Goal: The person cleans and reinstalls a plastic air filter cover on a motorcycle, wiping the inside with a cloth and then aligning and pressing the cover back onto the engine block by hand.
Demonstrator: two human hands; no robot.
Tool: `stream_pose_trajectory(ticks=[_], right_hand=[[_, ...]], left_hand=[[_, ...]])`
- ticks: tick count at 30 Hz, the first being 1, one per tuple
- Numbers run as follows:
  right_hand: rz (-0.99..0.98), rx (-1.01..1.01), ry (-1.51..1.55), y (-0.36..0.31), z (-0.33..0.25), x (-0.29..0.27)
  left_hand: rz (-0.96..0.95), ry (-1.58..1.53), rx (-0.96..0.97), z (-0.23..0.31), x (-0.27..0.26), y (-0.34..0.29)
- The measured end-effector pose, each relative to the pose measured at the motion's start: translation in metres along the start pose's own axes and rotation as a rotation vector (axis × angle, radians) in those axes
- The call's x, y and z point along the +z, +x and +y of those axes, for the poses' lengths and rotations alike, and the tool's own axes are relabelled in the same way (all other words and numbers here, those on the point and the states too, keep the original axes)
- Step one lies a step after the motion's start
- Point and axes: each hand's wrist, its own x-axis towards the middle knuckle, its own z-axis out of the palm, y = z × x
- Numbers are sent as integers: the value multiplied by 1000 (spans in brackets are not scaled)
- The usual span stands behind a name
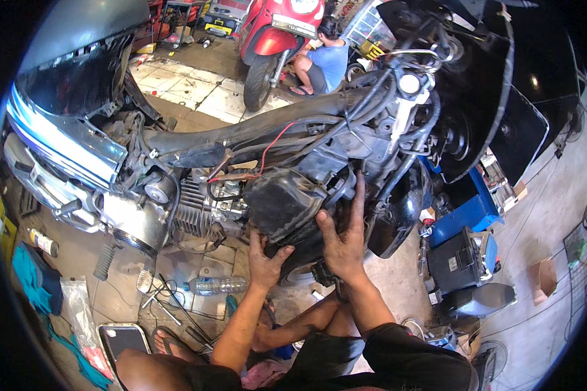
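Hard to See Past the Black Box

Cannot see most fingertips of the left hand, tucked beneath the box. Cannot find the lower fingers of the right hand, nor tell any contact at its index fingertip. Cannot view the red scooter whole, cropped by the upper edge.

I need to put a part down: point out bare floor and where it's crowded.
Bare concrete shows at right, between the black toolbox and cardboard box. Mostly bare tiles lie left of the red scooter. Crowded: around the plastic bottle and metal tools, and around the black housing.
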Motion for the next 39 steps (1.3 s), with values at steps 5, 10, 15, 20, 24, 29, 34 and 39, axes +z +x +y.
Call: stream_pose_trajectory(ticks=[5, 10, 15, 20, 24, 29, 34, 39], right_hand=[[9, -5, 26, 1, 1, -5], [2, -30, 20, 3, 2, -2], [-17, -46, -4, 1, -3, -12], [-28, -129, -141, 0, -10, -14], [-32, -168, -154, 1, -12, -15], [-10, -80, 12, 0, 3, -15], [2, -48, 102, -7, -2, -9], [16, -55, 58, -14, -6, -6]], left_hand=[[-26, 3, -10, 4, 5, -5], [-34, 106, 30, 9, 0, -2], [-17, 70, 17, 8, 3, -8], [-14, 94, 51, 3, -5, -10], [16, 53, 77, 0, -1, -11], [6, 70, 38, 3, 6, -14], [7, 98, 55, -4, -5, -11], [18, 95, 31, -3, -11, -10]])
